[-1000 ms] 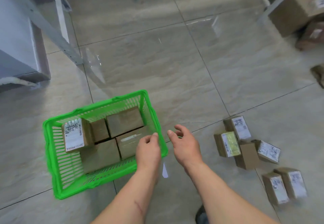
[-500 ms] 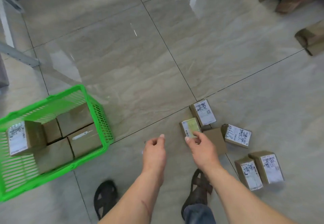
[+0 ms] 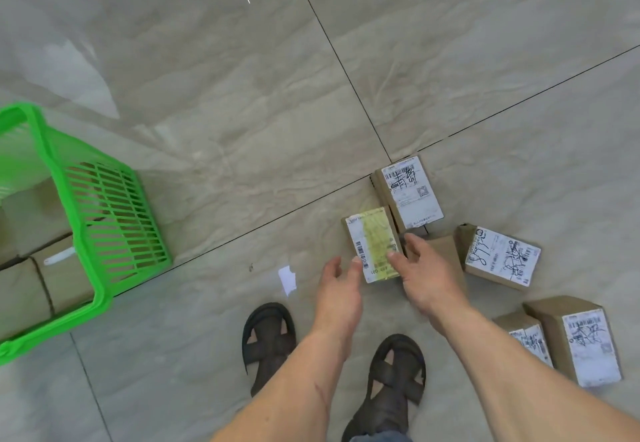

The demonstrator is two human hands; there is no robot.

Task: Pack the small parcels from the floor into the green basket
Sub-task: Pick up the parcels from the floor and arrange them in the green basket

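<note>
The green basket [image 3: 114, 220] stands at the left edge, holding several brown parcels [image 3: 62, 275]. A small parcel with a yellow-green label [image 3: 375, 241] lies on the floor ahead of my feet. My left hand [image 3: 341, 291] touches its left edge with the fingertips, and my right hand [image 3: 427, 277] presses its right edge with the thumb, so both hands clamp it. More small parcels lie around it: a white-labelled parcel [image 3: 410, 192] behind, a plain brown parcel [image 3: 448, 251] partly under my right hand, and a scribbled-label parcel [image 3: 500, 258] to the right.
Two more labelled parcels [image 3: 585, 344] stand side by side at the right edge. My feet in dark sandals [image 3: 268, 341] are just below the hands. A white paper scrap [image 3: 287, 279] lies on the tiles between basket and hands.
The view has swung right, away from the basket. Both hands have left the basket and come down onto the yellow-green-labelled parcel.
</note>
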